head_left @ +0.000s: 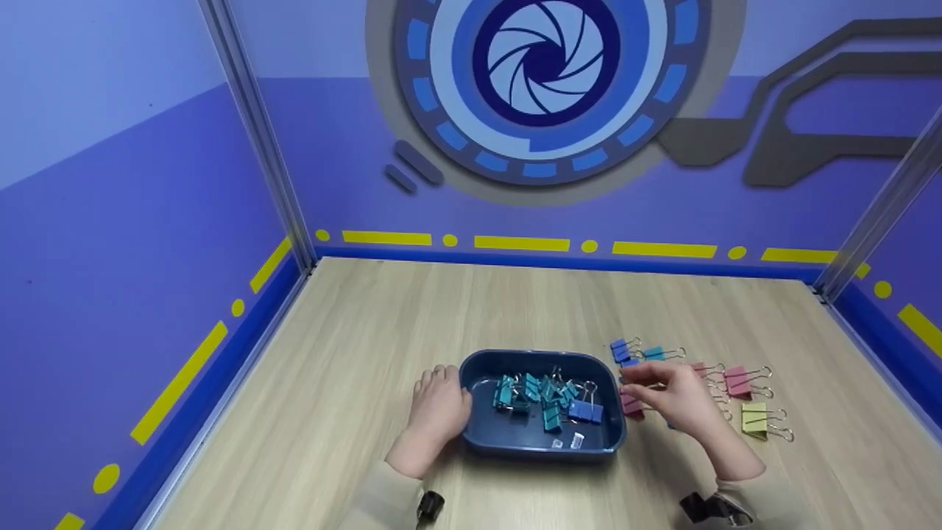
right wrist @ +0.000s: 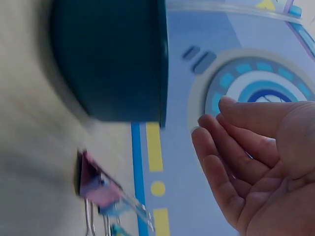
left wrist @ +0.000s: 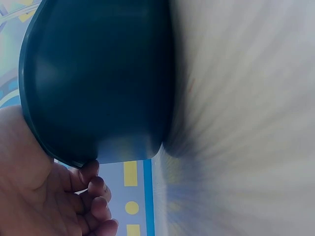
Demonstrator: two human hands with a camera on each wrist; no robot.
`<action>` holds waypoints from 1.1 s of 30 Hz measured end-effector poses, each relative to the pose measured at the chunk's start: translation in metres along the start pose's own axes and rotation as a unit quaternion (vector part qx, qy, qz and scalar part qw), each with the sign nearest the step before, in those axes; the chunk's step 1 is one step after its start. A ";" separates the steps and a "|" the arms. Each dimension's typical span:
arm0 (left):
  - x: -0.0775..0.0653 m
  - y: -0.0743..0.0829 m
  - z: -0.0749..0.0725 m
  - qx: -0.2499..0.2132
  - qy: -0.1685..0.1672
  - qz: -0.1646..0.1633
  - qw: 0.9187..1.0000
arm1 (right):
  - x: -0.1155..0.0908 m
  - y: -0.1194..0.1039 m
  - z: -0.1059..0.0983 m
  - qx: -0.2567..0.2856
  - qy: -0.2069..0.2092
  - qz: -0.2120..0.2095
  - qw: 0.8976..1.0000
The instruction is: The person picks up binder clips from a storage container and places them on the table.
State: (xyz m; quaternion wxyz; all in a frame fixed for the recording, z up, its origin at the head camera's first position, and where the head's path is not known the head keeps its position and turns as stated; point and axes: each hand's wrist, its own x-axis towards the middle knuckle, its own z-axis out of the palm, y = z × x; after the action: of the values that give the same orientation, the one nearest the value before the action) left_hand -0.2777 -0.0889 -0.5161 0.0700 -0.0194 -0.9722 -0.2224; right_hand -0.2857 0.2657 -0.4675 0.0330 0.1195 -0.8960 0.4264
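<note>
A dark blue tray (head_left: 543,450) holds several teal binder clips (head_left: 552,414) and a blue binder clip (head_left: 586,411). My left hand (head_left: 436,403) is at its left side, thumb over the rim and fingers curled by the outer corner, gripping the edge. In the left wrist view, the tray wall (left wrist: 103,83) hides the thumb. Just beyond the right rim is my right hand (head_left: 681,397), fingers gently bent, thumb apart from them and nothing between. Beneath it lies a pink binder clip (head_left: 631,405), partly covered. In the right wrist view, the bare fingertips are above the rim level.
Right of the tray, more binder clips lie loose on the wooden table (head_left: 353,338): a blue clip (head_left: 622,350), a teal clip (head_left: 653,354), a pink clip (head_left: 737,383) and a yellow clip (head_left: 754,419). Patterned blue panels (head_left: 331,162) enclose the table's back and sides.
</note>
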 end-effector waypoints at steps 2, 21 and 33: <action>0.000 0.000 0.000 -0.001 0.002 -0.001 1.000 | 0.002 -0.003 0.006 0.021 -0.017 0.001 1.000; 0.000 -0.001 0.001 0.010 0.011 0.009 1.000 | 0.013 -0.020 0.060 -0.065 -0.095 -0.058 0.992; 0.001 -0.001 0.001 0.003 0.003 0.003 1.000 | 0.015 -0.025 0.078 -0.123 -0.123 -0.070 0.982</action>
State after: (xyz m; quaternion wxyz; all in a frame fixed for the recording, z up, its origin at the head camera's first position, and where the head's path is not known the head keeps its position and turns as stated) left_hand -0.2786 -0.0893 -0.5171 0.0740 -0.0210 -0.9726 -0.2196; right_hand -0.2909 0.1876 -0.4960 -0.0334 0.2288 -0.9282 0.2916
